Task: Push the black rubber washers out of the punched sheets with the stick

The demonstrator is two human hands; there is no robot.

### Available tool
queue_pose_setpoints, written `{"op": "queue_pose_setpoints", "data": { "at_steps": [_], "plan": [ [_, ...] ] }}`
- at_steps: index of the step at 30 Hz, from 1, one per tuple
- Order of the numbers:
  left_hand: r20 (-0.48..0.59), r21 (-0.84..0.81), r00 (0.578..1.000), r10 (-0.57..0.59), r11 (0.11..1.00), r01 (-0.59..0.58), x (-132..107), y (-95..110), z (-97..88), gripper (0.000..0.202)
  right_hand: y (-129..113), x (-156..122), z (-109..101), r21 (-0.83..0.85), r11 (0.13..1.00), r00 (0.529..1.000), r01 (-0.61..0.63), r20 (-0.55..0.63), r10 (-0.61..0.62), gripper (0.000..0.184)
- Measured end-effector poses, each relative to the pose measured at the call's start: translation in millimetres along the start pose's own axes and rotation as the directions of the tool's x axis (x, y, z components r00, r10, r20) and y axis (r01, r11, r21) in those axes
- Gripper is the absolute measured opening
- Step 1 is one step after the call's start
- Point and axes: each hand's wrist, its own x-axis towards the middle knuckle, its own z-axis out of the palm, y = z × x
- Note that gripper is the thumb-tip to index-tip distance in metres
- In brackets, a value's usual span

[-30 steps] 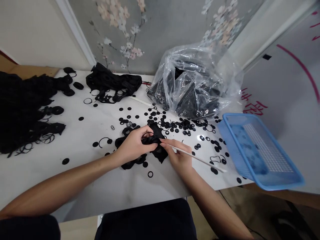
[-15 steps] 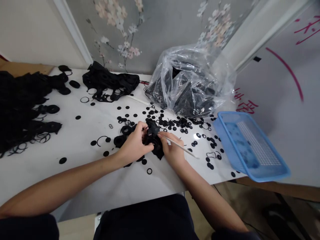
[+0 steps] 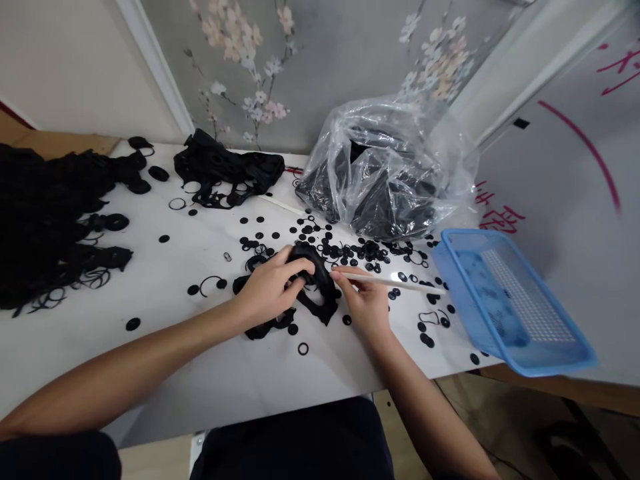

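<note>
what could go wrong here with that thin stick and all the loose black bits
The thin white stick, pinched in the right hand against the black sheet in the left hand, could slip or snap. The loose black discs lie near the edge of the table and could get swept off by a forearm.

Black punched rubber sheet (image 3: 315,293) and black round discs (image 3: 350,252) on a glossy white tabletop (image 3: 165,280), pale-blue mesh plastic basket (image 3: 515,303), grey wall panel with pink-white blossoms (image 3: 260,73).
</note>
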Motion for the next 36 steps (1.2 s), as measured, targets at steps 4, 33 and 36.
{"op": "queue_pose_setpoints", "data": {
  "at_steps": [4,33,36],
  "plan": [
    [-0.124,0.039,0.984,0.129,0.991,-0.125,2.0,-4.6,0.5,0.018,-1.3,4.8,-1.9,0.222,0.966,0.992,-0.129,0.040,0.124,0.013],
    [-0.008,0.241,0.851,-0.525,0.825,0.511,-40.1,-98.4,-110.5,0.044,-7.9,-6.4,1.8,0.080,0.988,0.973,-0.130,0.200,0.111,0.018],
    [-0.053,0.348,0.935,-0.351,0.871,0.347,-24.7,-68.1,-96.1,0.053,-13.5,-6.1,-3.5,0.165,0.974,0.975,-0.157,0.185,0.126,0.014]
  ]
}}
